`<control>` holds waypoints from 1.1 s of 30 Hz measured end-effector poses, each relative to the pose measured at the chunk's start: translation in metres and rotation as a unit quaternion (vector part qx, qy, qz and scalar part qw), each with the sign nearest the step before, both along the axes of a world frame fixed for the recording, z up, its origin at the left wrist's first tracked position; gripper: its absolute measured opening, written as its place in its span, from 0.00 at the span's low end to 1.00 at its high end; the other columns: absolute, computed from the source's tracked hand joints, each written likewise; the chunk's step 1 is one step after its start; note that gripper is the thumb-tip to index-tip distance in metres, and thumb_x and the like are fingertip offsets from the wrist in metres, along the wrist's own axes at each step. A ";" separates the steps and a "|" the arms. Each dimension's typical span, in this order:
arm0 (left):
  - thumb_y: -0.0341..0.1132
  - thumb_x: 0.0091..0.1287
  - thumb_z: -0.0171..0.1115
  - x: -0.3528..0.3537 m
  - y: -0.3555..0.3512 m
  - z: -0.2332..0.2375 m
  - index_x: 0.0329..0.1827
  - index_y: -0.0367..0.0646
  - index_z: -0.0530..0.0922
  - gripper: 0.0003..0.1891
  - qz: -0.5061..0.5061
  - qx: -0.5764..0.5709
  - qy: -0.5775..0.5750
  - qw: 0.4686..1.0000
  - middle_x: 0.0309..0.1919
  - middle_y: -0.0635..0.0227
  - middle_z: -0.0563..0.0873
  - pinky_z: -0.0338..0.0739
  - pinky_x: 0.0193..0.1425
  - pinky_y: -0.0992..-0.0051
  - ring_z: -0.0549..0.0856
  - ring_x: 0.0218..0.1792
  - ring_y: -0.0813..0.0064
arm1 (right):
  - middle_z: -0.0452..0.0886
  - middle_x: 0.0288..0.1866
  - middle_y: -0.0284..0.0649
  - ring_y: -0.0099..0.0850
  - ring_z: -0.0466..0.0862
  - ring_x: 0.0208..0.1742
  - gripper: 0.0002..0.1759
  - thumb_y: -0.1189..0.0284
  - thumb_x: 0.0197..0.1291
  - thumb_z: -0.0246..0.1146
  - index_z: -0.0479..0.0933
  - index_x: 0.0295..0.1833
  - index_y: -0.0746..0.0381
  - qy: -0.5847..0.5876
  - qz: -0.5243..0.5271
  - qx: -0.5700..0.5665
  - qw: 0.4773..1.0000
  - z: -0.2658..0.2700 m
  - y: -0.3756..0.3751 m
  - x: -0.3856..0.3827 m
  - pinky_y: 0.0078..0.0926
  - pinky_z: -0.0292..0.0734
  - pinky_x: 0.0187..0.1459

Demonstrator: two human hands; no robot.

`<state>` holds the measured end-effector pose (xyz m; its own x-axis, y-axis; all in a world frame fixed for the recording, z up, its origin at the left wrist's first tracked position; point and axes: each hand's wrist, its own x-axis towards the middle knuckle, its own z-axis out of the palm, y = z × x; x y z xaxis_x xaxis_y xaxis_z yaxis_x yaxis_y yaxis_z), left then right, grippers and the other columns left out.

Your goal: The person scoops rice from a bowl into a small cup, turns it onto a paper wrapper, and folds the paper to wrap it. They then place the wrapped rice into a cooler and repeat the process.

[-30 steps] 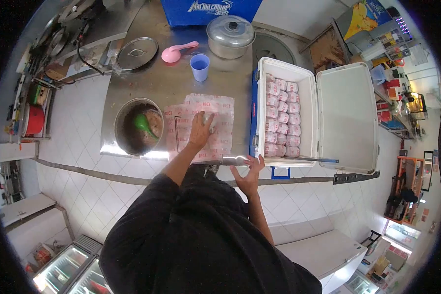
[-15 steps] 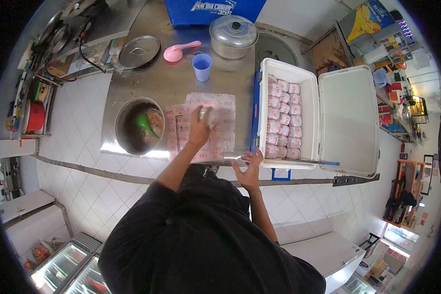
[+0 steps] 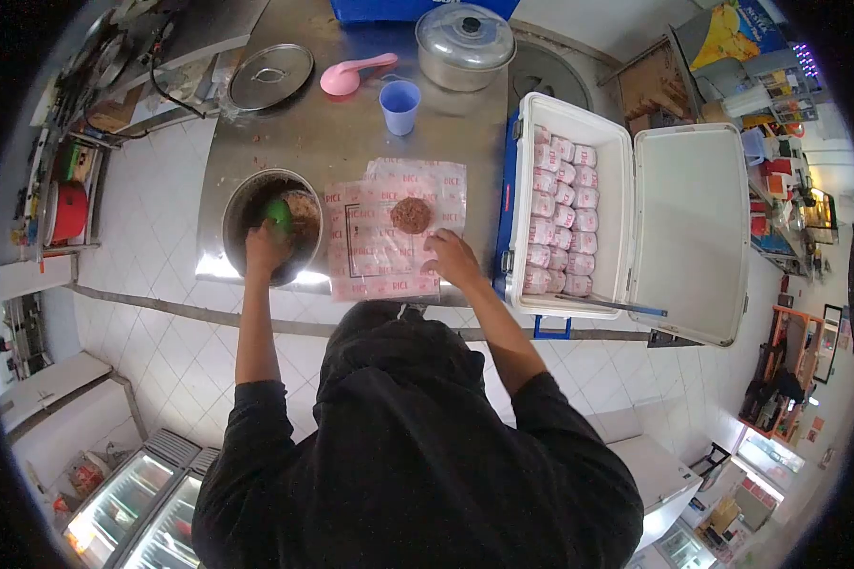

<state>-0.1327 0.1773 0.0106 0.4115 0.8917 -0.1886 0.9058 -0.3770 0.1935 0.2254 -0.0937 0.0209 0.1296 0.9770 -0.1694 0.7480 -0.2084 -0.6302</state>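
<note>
My left hand (image 3: 268, 248) is over the steel pot (image 3: 240, 201) at the counter's front left, closed around the handle of a green scoop (image 3: 278, 212) that sits in the brown rice. My right hand (image 3: 452, 258) rests flat, with fingers apart, on the lower right corner of a stack of pink-printed wrapping papers (image 3: 380, 256). A round mound of brown rice (image 3: 411, 215) lies on the top sheet, just above my right hand.
An open white cooler (image 3: 617, 152) at the right holds several rows of wrapped packets (image 3: 562, 216). A blue cup (image 3: 400, 104), pink scoop (image 3: 349, 76), pot lid (image 3: 269, 78) and lidded steel pot (image 3: 465, 45) stand at the back of the steel counter (image 3: 342, 142).
My left hand left the paper and went left to the green scoop in the pot; a rice mound now lies on the sheet. My right hand rose from the counter's edge onto the paper.
</note>
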 end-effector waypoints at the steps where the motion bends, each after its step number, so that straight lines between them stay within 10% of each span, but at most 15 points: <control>1: 0.48 0.60 0.74 0.012 -0.011 0.026 0.62 0.38 0.78 0.31 0.012 0.025 0.027 0.999 0.54 0.43 0.82 0.78 0.58 0.49 0.80 0.58 0.43 | 0.80 0.47 0.45 0.47 0.80 0.57 0.18 0.65 0.53 0.74 0.80 0.45 0.63 0.003 0.024 -0.013 1.000 -0.003 0.004 0.003 0.47 0.77 0.56; 5: 0.41 0.59 0.74 0.064 -0.046 0.116 0.58 0.41 0.79 0.26 -0.041 0.213 -0.121 0.969 0.51 0.48 0.83 0.77 0.59 0.51 0.81 0.56 0.46 | 0.80 0.44 0.47 0.48 0.81 0.54 0.12 0.67 0.56 0.70 0.82 0.41 0.63 -0.002 0.085 -0.047 0.995 -0.023 0.013 0.011 0.46 0.78 0.56; 10: 0.40 0.50 0.81 0.140 -0.135 0.090 0.51 0.44 0.79 0.27 -0.200 0.025 -0.341 0.918 0.49 0.55 0.81 0.76 0.58 0.55 0.80 0.54 0.49 | 0.82 0.44 0.47 0.48 0.82 0.54 0.09 0.69 0.59 0.67 0.84 0.42 0.61 -0.011 0.047 -0.015 0.999 -0.032 0.009 0.006 0.45 0.78 0.56; 18: 0.48 0.50 0.82 0.128 -0.152 -0.008 0.59 0.35 0.71 0.39 -0.301 -0.051 -0.252 0.918 0.57 0.49 0.75 0.71 0.66 0.52 0.75 0.61 0.47 | 0.81 0.49 0.45 0.47 0.79 0.57 0.08 0.68 0.58 0.69 0.84 0.41 0.61 -0.023 0.051 -0.026 0.998 -0.012 0.003 0.000 0.43 0.76 0.59; 33: 0.26 0.58 0.62 0.100 -0.158 -0.021 0.51 0.36 0.81 0.16 -0.394 0.031 -0.202 0.896 0.47 0.53 0.79 0.79 0.57 0.60 0.80 0.52 0.53 | 0.79 0.55 0.44 0.42 0.78 0.61 0.13 0.71 0.62 0.62 0.79 0.50 0.66 -0.202 0.034 0.151 0.967 -0.022 -0.042 -0.035 0.44 0.73 0.63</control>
<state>-0.0330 0.0192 -0.0105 0.9417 0.2969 0.1580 0.2134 -0.8906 0.4016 0.1909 -0.1359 -0.0014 0.0596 0.9824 0.1770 0.9512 -0.0021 -0.3086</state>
